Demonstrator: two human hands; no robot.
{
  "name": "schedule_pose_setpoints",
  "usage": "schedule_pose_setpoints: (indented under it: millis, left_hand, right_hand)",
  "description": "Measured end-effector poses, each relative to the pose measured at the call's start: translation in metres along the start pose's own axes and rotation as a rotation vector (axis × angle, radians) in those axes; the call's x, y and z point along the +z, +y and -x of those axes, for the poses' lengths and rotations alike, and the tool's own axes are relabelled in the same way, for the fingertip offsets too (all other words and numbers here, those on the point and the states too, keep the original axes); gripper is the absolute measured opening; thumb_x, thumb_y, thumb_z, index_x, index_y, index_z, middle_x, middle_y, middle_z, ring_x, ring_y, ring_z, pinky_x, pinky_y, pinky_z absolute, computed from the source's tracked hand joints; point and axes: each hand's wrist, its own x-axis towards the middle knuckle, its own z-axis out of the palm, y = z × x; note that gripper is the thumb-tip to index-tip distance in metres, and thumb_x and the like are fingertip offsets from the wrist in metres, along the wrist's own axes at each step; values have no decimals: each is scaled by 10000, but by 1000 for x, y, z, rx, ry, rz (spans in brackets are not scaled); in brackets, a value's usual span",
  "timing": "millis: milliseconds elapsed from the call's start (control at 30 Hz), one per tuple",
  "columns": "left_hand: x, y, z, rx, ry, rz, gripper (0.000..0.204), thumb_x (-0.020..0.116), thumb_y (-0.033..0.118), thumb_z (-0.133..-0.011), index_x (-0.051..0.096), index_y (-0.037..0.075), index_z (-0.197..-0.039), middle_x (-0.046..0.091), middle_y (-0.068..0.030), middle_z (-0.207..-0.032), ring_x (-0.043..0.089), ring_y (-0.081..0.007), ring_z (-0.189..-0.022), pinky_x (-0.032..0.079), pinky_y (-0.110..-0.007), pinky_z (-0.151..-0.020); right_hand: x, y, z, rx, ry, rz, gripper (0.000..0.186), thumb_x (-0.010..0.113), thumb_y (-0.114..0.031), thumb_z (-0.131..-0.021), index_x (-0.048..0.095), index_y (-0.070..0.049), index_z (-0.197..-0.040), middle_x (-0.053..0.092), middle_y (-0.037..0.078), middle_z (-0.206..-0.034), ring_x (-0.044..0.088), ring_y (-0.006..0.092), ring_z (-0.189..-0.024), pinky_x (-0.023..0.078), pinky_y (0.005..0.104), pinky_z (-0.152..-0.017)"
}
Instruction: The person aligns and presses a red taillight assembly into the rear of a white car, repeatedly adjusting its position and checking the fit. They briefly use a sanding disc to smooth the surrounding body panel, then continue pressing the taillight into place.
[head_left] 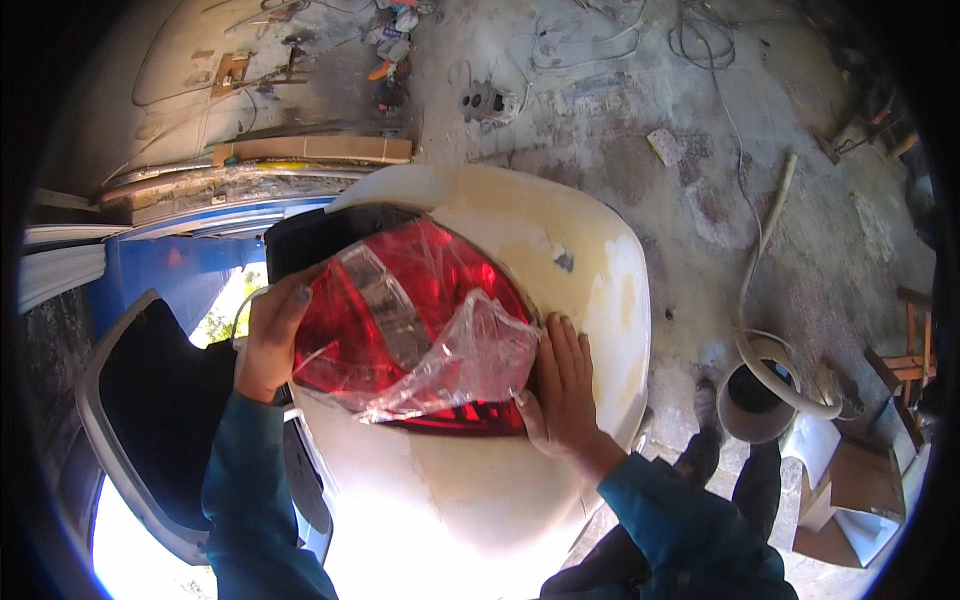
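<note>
A red car tail light (345, 310) with a clear strip across it sits at the corner of a cream and yellowish, sanded-looking car body panel (596, 250). Crumpled clear plastic film (485, 345) covers much of its face. My left hand (268, 335) grips the light's left edge, thumb on the front and the other fingers mostly hidden behind. Against the right edge lies my right hand (568, 395), its fingers stretched along the panel beside the light and its thumb near the lower corner. A dark opening (300, 240) shows at the light's upper left.
An open car part with black lining (155, 400) stands at the left. On the floor at right are a bucket (757, 405) with a pale hose (768, 240) and a cardboard box (850, 490). Cables (705, 45) and a small electrical box (490, 102) lie farther off.
</note>
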Motion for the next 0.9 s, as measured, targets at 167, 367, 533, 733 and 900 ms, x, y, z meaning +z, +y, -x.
schedule_pose_setpoints:
  millis: [167, 367, 533, 733, 900]
  left_hand:
    - [-1, -3, -5, 25, 7, -85, 498, 559, 312, -1168, 723, -45, -1472, 821, -140, -1276, 757, -186, -1150, 571, -325, -1057]
    - [-6, -9, -9, 206, 28, -323, 442, 594, 267, -1157, 752, -35, -1439, 819, -166, -1339, 750, -222, -1205, 536, -344, -1110]
    - [-6, -10, -8, 107, 85, -296, 433, 647, 262, -1128, 755, -2, -1453, 814, -184, -1343, 743, -256, -1247, 515, -343, -1138]
    - [3, -2, -3, 123, 73, -280, 469, 673, 294, -1104, 747, -6, -1456, 812, -199, -1335, 755, -270, -1222, 526, -349, -1122]
    - [0, 2, -11, 156, 41, -368, 484, 682, 334, -1097, 764, -18, -1421, 825, -208, -1285, 769, -263, -1181, 535, -342, -1098]
  right_hand:
    - [-21, 1, 18, -5, -130, 89, 789, 490, -493, -1194, 374, 98, -1704, 303, 383, -1789, 285, 553, -1684, 245, 651, -1363]
    - [-35, -3, 82, -7, -252, 26, 776, 672, -335, -1135, 344, 23, -1741, 256, 365, -1816, 288, 575, -1673, 317, 620, -1352]
    - [-40, -16, 118, 5, -316, 29, 836, 745, -268, -1093, 313, -1, -1757, 228, 356, -1827, 284, 554, -1683, 350, 567, -1357]
    - [-47, -23, 126, 59, -347, -22, 865, 757, -250, -1085, 289, -46, -1784, 201, 341, -1840, 256, 534, -1702, 362, 549, -1356]
    - [-53, -26, 126, 123, -311, -83, 822, 757, -233, -1073, 352, -75, -1771, 263, 278, -1840, 328, 486, -1683, 387, 542, -1343]
